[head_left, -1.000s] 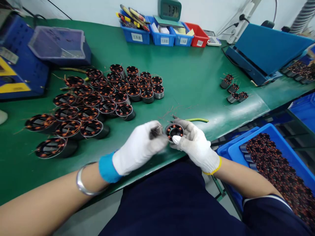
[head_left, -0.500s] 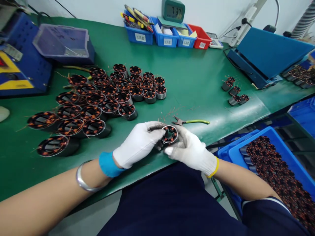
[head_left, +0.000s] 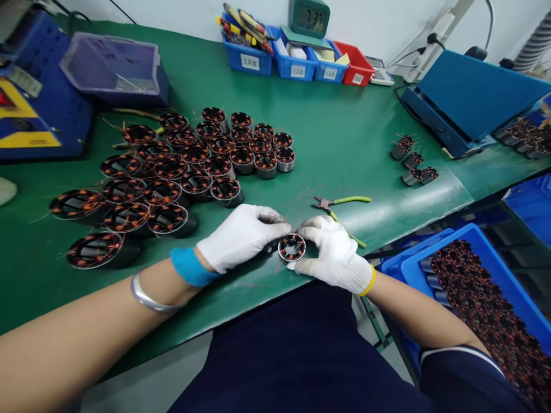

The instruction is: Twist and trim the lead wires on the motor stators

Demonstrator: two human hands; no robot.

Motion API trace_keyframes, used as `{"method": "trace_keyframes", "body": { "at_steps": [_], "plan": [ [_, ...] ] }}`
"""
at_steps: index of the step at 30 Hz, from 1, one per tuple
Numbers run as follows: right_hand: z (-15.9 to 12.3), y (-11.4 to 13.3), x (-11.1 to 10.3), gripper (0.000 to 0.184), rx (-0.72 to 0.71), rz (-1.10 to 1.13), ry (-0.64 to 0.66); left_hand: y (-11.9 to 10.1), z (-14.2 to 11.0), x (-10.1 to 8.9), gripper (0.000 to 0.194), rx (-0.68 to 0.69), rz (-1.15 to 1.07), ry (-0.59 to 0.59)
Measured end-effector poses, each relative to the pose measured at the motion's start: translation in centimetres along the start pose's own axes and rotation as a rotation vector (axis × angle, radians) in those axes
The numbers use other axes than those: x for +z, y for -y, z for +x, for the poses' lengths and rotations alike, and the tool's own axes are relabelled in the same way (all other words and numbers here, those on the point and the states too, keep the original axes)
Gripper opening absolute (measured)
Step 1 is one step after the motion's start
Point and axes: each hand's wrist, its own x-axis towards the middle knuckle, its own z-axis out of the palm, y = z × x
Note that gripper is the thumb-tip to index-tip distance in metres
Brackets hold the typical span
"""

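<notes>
A wound motor stator (head_left: 284, 251), a metal ring with copper coils inside, stands at the bench's front edge, its open end facing up. My right hand (head_left: 331, 252), in a white glove with a yellow cuff, grips its right side between thumb and fingers. To its upper left, my left hand (head_left: 245, 236), also gloved, has thumb and forefinger pressed together close to the rim; whatever they pinch is hidden. Thin copper wire bits lie around. Just behind my right hand rest side cutters (head_left: 325, 204) with green handles, spread apart.
Many stators (head_left: 196, 154) crowd the bench's left side, and several stand at right (head_left: 413, 176). A blue crate (head_left: 407, 269) full of stators sits low at right. Tool boxes (head_left: 249, 62) and a clock (head_left: 310, 18) line the back. A purple bin (head_left: 116, 94) stands back left.
The stator has shifted slightly left and toward me with my right hand. My left thumb has come off its rim. More of the side cutters shows, including the second handle.
</notes>
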Motion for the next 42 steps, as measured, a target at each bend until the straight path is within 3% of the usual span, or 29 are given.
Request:
{"method": "trace_keyframes", "body": {
  "at_steps": [2,4,8,11,14,16,18,19,21,23,25,27,29,35,38,40,42],
  "plan": [
    [0.1,-0.1,0.0,0.051,-0.036,0.007,0.018,0.3,0.4,0.1,0.022,0.003,-0.145,-0.193],
    [0.2,-0.1,-0.1,0.052,-0.057,0.015,0.040,0.5,0.6,0.2,0.028,-0.018,-0.271,-0.274],
    [0.4,-0.3,-0.3,0.055,-0.090,0.010,0.075,0.4,0.1,0.8,0.070,-0.071,-0.312,-0.011],
    [0.5,-0.4,-0.2,0.057,-0.113,0.002,0.088,-0.1,-0.2,1.5,0.080,-0.040,-0.336,0.003],
    [0.5,-0.1,-0.1,0.056,-0.123,0.004,0.107,-0.4,0.3,1.2,0.064,0.021,-0.376,-0.136],
    [0.5,0.2,-0.5,0.056,-0.124,0.029,0.123,-0.4,0.9,0.3,0.056,0.100,-0.429,-0.317],
    [0.4,-0.1,-1.5,0.066,-0.126,0.057,0.113,-0.2,1.2,-0.8,0.057,0.161,-0.491,-0.482],
    [0.3,-0.7,-2.2,0.075,-0.134,0.055,0.089,0.0,1.2,-1.3,0.061,0.164,-0.509,-0.490],
    [0.2,-2.6,-3.7,0.103,-0.141,-0.006,0.017,0.1,0.6,-1.7,0.072,0.088,-0.484,-0.352],
    [0.1,-5.4,-5.0,0.132,-0.086,-0.138,-0.024,0.0,-0.4,-1.3,0.089,-0.036,-0.400,-0.111],
    [-0.2,-8.0,-6.0,0.145,0.025,-0.266,0.062,-0.2,-1.4,-0.5,0.101,-0.119,-0.351,0.060],
    [-0.6,-9.6,-6.7,0.137,0.085,-0.359,0.182,-0.3,-2.0,0.3,0.101,-0.142,-0.365,0.096],
    [-1.0,-9.7,-7.3,0.117,0.118,-0.434,0.231,-0.3,-2.3,0.8,0.095,-0.145,-0.392,0.082],
    [-0.6,-5.2,-7.9,0.061,0.111,-0.706,0.346,-0.2,-2.1,0.9,0.086,-0.139,-0.427,0.060],
    [0.2,-4.6,-6.6,0.035,0.215,-0.792,0.262,-0.4,-2.2,1.1,0.084,-0.141,-0.425,0.037],
    [0.6,-5.4,-5.5,0.035,0.187,-0.734,0.157,-0.4,-2.2,1.3,0.083,-0.139,-0.417,0.021],
    [0.8,-6.7,-4.8,0.053,0.067,-0.611,0.080,-0.3,-2.2,1.5,0.083,-0.125,-0.417,0.013]
  ]
}}
